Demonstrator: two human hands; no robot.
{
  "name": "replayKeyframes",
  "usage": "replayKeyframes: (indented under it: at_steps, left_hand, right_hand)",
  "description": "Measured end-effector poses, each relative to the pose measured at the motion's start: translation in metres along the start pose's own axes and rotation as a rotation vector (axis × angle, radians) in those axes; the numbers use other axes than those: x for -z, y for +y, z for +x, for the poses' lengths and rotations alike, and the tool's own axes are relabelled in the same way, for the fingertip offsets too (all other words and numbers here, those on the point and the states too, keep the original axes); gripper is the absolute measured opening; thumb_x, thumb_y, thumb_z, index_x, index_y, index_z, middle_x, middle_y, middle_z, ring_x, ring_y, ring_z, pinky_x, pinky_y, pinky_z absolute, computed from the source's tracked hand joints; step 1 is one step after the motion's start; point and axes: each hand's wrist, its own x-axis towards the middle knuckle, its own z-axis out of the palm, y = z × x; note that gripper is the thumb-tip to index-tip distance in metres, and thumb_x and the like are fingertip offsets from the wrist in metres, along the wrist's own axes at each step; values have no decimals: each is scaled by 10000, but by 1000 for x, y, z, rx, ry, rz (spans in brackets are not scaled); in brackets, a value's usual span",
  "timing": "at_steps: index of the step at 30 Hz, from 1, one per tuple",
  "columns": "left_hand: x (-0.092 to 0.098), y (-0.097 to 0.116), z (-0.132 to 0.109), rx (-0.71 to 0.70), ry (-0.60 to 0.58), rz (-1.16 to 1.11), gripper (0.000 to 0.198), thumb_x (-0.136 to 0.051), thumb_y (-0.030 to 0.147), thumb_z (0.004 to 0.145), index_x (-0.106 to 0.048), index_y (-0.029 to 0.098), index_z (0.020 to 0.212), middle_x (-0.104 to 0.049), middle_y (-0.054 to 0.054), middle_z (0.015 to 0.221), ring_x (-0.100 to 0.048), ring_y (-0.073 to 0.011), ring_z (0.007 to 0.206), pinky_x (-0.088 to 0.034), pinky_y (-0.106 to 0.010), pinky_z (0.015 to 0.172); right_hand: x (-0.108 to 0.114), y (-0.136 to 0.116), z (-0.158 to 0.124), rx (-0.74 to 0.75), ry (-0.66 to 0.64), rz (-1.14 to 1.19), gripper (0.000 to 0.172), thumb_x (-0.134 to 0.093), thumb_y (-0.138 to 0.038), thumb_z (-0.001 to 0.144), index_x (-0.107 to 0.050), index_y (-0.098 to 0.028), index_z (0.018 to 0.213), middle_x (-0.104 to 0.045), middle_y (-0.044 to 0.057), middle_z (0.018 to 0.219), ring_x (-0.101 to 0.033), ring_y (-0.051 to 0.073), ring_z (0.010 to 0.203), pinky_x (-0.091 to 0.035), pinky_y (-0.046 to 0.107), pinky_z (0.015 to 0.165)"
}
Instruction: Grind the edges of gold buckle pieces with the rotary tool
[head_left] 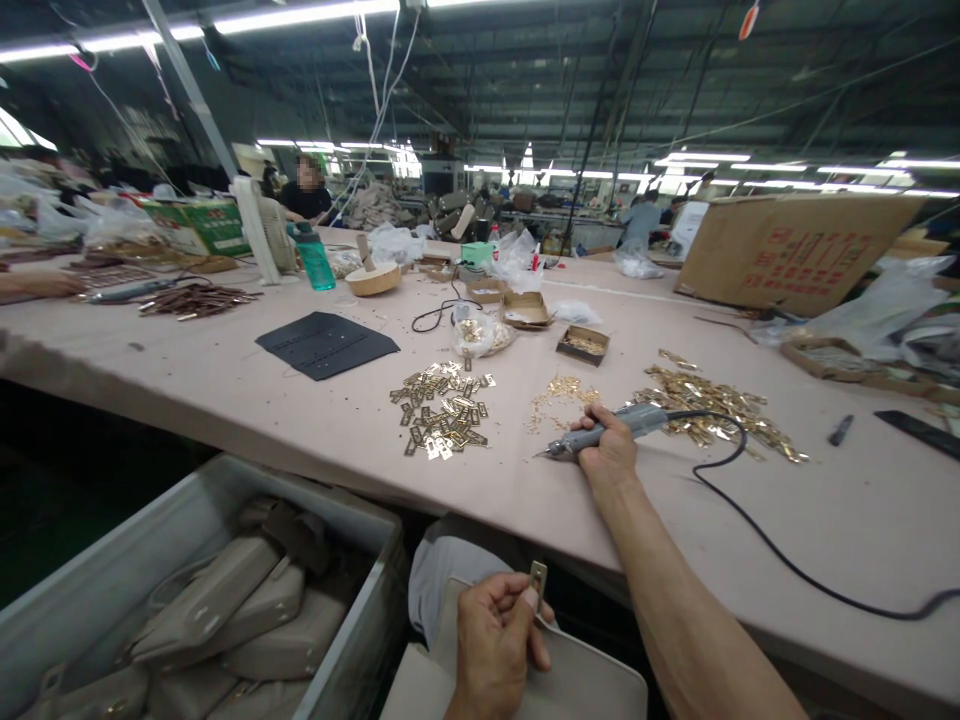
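My right hand [609,446] is wrapped round a grey corded electric screwdriver [646,420], its tip pointing left just by the tabletop. Small gold screws [562,392] lie scattered beyond the tip. Down at my lap, my left hand [496,640] pinches a small gold metal plate [538,582] with a slot in it, between thumb and fingers. The plate is at the edge of a beige bag piece [592,672] resting on my legs; whether it is attached cannot be seen. A pile of similar flat plates [442,408] lies on the table ahead.
A grey bin [360,610] with beige bags [217,590] stands at my left. More gold metal parts [701,400] lie at right, near the screwdriver's black cord [780,560]. Farther back are a black sheet [327,345], a small box of screws [583,345] and a large carton [795,250].
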Motion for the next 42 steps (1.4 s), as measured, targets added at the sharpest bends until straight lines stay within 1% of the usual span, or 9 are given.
replayKeyframes:
  at_steps: [5,10,18,24,27,31,39,42]
  left_hand:
    - [1,-2,0,1,-8,6,505,-772,569,810,-732,70,877,-748,-144,731,-566,-93,365,-347,-168,391]
    - [1,-5,1,-2,-17,2,519,-769,579,811,-730,69,897,-748,-144,739,-568,-94,370,-348,-168,389]
    - [-1,0,0,15,9,-10,530,-795,583,772,-734,65,861,-740,-138,700,-551,-97,346,-338,-172,371]
    - [-3,1,-1,-10,34,-23,479,-797,543,779,-734,71,831,-748,-143,702,-542,-90,341,-336,-171,375]
    - [-2,1,-2,-7,19,-27,484,-799,547,775,-734,72,843,-756,-152,721,-549,-95,345,-331,-172,373]
    - [-3,2,-3,-9,42,-33,493,-797,548,777,-726,65,840,-756,-154,714,-539,-87,337,-322,-164,372]
    - [-2,-7,0,-20,42,-11,564,-788,625,749,-728,70,834,-749,-153,695,-527,-91,323,-318,-172,350]
    - [0,-8,0,-21,31,-9,555,-782,616,765,-726,69,844,-751,-155,708,-535,-92,332,-321,-171,353]
  right_hand:
    - [0,1,0,0,3,1,255,-750,-100,738,-512,-174,790,-584,-47,717,-479,56,483,-535,210,483]
    - [-1,1,-1,3,11,8,246,-749,-94,728,-525,-169,798,-590,-42,717,-479,58,488,-518,203,467]
    - [0,1,0,-5,-1,5,247,-751,-102,729,-528,-174,807,-589,-48,713,-483,63,487,-536,221,480]
    - [2,2,2,-14,-18,3,281,-774,-124,714,-510,-176,791,-586,-47,722,-486,60,489,-520,207,470]
    - [3,3,2,-15,-26,4,280,-775,-122,702,-515,-174,793,-588,-46,721,-484,58,490,-521,205,473]
    - [3,3,1,-12,-30,6,283,-786,-134,694,-524,-169,796,-593,-41,723,-488,59,494,-525,211,477]
    - [4,4,2,-4,-42,-3,349,-824,-164,684,-496,-188,800,-592,-53,703,-488,66,477,-530,223,469]
    - [4,4,2,-4,-52,-5,359,-826,-163,689,-486,-189,801,-590,-54,707,-483,62,475,-529,220,475]
